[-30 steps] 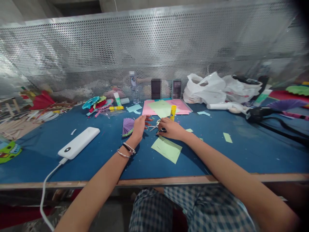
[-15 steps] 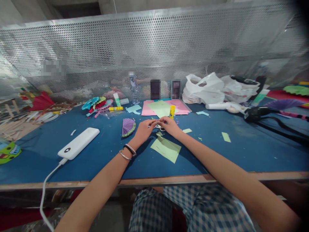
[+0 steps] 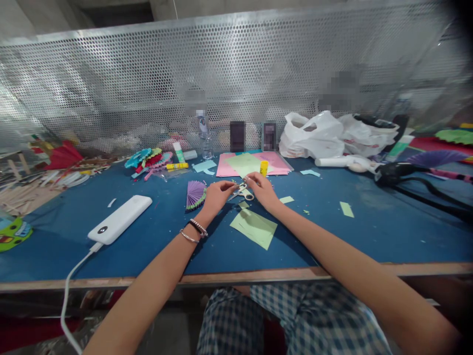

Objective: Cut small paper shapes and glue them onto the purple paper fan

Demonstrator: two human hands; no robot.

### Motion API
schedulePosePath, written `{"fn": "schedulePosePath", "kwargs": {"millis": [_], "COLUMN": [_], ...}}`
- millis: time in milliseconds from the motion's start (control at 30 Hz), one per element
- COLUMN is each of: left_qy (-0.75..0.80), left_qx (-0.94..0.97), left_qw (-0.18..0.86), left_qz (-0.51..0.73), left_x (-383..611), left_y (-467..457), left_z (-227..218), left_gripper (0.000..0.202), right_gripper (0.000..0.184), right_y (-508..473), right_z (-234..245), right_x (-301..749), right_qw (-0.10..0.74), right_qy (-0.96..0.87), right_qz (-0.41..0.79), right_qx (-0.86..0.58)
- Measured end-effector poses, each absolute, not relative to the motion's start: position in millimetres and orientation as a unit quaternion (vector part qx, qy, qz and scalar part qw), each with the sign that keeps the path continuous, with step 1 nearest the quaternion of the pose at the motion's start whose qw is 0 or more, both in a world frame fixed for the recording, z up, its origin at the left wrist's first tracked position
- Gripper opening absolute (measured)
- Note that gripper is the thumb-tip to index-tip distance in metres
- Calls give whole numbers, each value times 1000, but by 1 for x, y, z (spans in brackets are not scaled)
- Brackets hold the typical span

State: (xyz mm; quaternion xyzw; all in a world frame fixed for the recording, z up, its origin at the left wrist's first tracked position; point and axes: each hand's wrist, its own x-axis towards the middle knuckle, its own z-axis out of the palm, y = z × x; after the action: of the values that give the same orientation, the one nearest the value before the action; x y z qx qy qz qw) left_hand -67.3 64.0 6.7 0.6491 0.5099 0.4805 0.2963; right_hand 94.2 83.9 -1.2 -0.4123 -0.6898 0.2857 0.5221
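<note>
My left hand (image 3: 219,196) is above the middle of the blue table, with thumb and fingers pinched together. Facing it, my right hand (image 3: 263,190) has its fingertips bent in a pinch too. Whatever sits in either pinch is too small to make out. Scissors with pale handles (image 3: 249,196) lie below and between the hands, blades toward the left. A purple folded paper fan with a green edge (image 3: 195,195) lies just left of my left hand. Nearer to me is a light green paper sheet (image 3: 254,229) with a small green scrap (image 3: 244,205) by its top corner.
Behind my hands stand a yellow glue stick (image 3: 263,168) and pink paper sheets (image 3: 226,166). A white power bank (image 3: 120,220) with a cable lies left. White plastic bags (image 3: 312,135) and black straps (image 3: 424,185) are at the right. A perforated metal panel (image 3: 236,64) closes the back.
My hands, fingertips together before, have drawn slightly apart. More of the scissors between them now shows. The paper fan and sheets have stayed in place.
</note>
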Motion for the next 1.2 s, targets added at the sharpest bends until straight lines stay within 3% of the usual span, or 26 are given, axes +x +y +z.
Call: {"fn": "schedulePosePath", "kwargs": {"millis": [167, 300, 400, 567, 667, 833, 1200], "left_qy": [502, 482, 477, 464, 456, 440, 408], "left_qx": [594, 566, 544, 496, 462, 385, 342], "left_qw": [400, 463, 508, 583, 624, 688, 725], "left_qz": [485, 483, 468, 446, 435, 429, 436], "left_x": [-67, -70, -72, -73, -72, -72, -70], "left_y": [61, 60, 61, 61, 62, 64, 62], "left_z": [9, 8, 8, 11, 12, 14, 14], "left_gripper": [30, 35, 37, 35, 33, 21, 17], "right_gripper": [19, 30, 40, 58, 50, 27, 28], "right_y": [82, 100, 119, 134, 132, 129, 122], "right_z": [7, 7, 0, -17, -23, -27, -19], "right_x": [105, 127, 140, 138, 131, 126, 125], "right_qw": [682, 720, 697, 587, 532, 500, 542], "right_qy": [-552, -471, -467, -556, -607, -663, -651], "right_qz": [135, 74, 106, 275, 339, 324, 309], "right_qx": [-460, -504, -534, -521, -484, -453, -433]}}
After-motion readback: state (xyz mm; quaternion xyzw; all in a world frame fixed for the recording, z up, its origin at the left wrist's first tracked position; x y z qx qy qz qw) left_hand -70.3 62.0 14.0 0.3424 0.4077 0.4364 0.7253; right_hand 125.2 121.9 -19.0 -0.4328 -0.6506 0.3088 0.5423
